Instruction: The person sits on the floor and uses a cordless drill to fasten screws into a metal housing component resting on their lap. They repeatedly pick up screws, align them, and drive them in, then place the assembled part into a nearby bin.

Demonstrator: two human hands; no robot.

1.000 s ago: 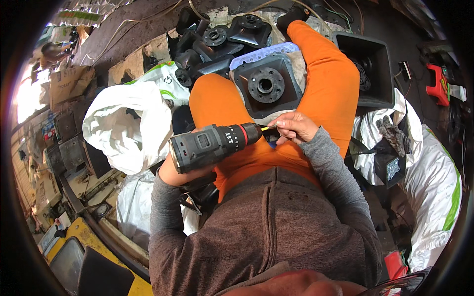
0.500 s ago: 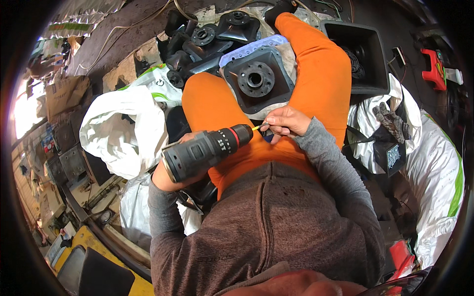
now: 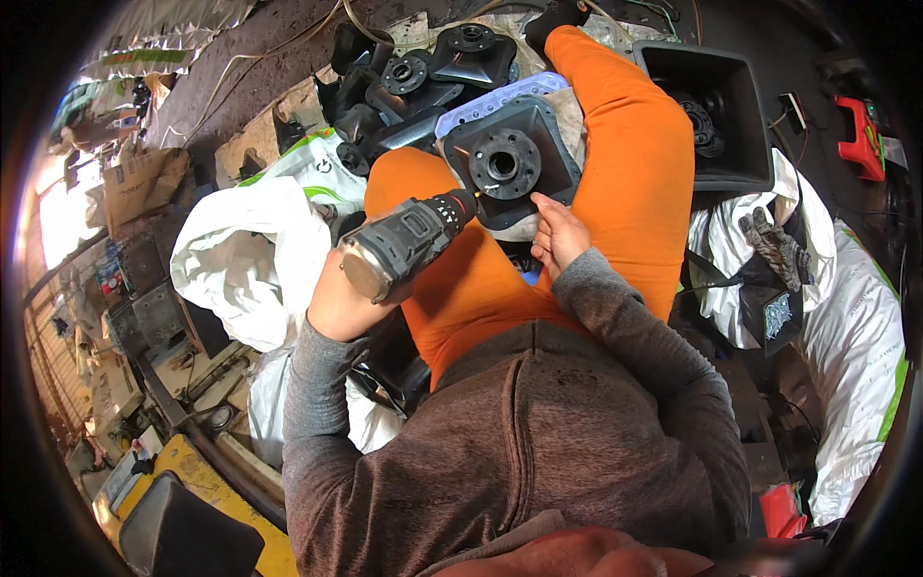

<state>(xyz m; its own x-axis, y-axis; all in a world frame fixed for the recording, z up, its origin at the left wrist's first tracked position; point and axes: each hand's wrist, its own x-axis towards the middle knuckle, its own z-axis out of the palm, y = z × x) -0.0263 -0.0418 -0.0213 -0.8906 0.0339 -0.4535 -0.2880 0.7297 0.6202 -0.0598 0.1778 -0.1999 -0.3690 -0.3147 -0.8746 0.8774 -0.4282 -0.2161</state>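
Observation:
A black and grey cordless drill (image 3: 404,236) is in my left hand (image 3: 338,300), whose fingers are mostly hidden under the tool. Its bit points up and right, and a small bright screw (image 3: 490,188) shows at the tip, over the near edge of a round flange. That flange belongs to a black square-based part (image 3: 550,120) lying between my orange-clad knees. My right hand (image 3: 562,234) is closed, its fingertips at the part's near rim; whatever lies within the curled fingers is hidden.
Several similar black parts (image 3: 409,82) lie beyond, beside a lilac plastic strip (image 3: 500,100). At right stand a black bin (image 3: 760,91) and a small black tray of screws (image 3: 777,317), near a patterned glove (image 3: 769,245). White sacks (image 3: 245,231) flank me.
The drill has moved away from me, its tip now over the flange. My right hand has left the bit and shifted to the part's near rim.

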